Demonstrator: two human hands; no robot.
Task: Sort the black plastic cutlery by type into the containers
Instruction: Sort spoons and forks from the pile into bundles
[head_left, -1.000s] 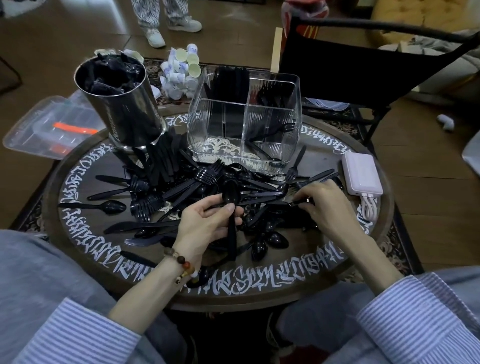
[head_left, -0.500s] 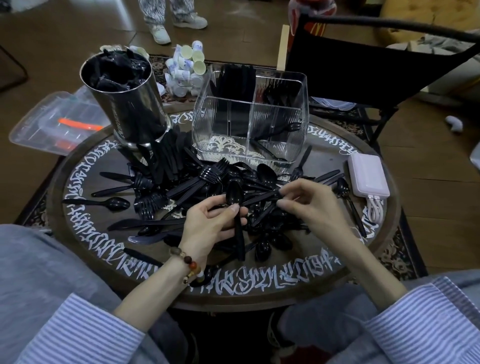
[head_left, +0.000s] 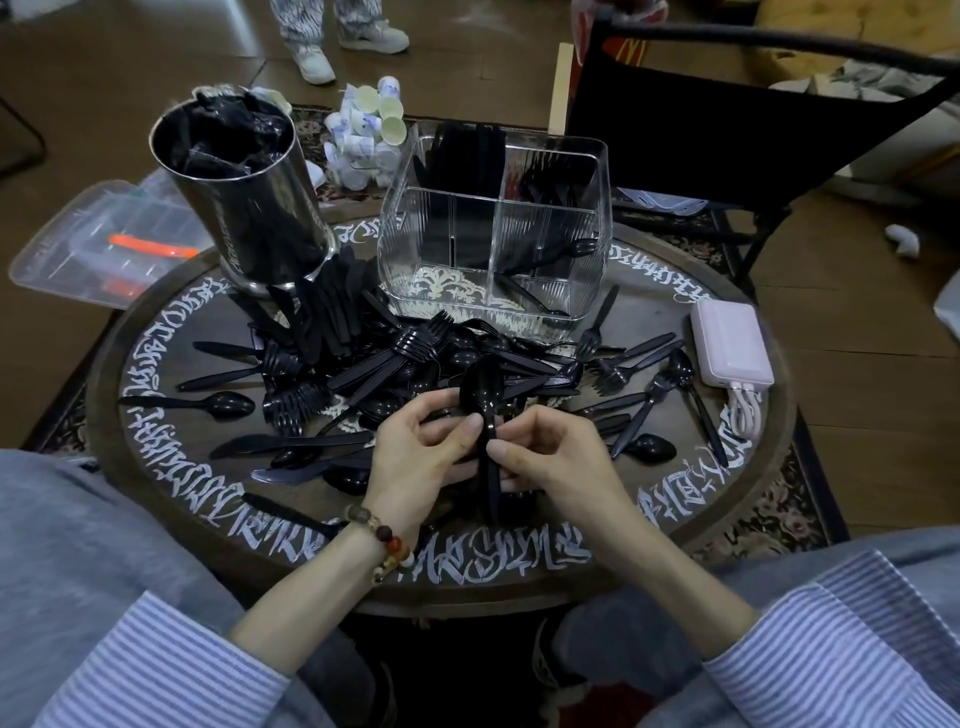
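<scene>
So there's a round dark table (head_left: 156, 332) sitting on a patterned rug, white lettering running all round its rim, with a black chair (head_left: 727, 119) standing behind it and someone's sneakers (head_left: 317, 65) showing on the wood floor up top. A big cutlery pile (head_left: 405, 364) is lying across the middle, a steel canister (head_left: 249, 208) stuffed with black stuff is standing back left, and a clear bin (head_left: 493, 228) with dividers is sitting back center with some pieces already in it. A pink power bank (head_left: 730, 343) is resting near the right edge. Both hands are meeting near the front now: the left hand (head_left: 415, 457) is pinching a spoon (head_left: 483, 405) by the neck, bowl up, and the right hand (head_left: 550, 457), which was out in the pile a second ago, is now curling its fingers round the same handle
</scene>
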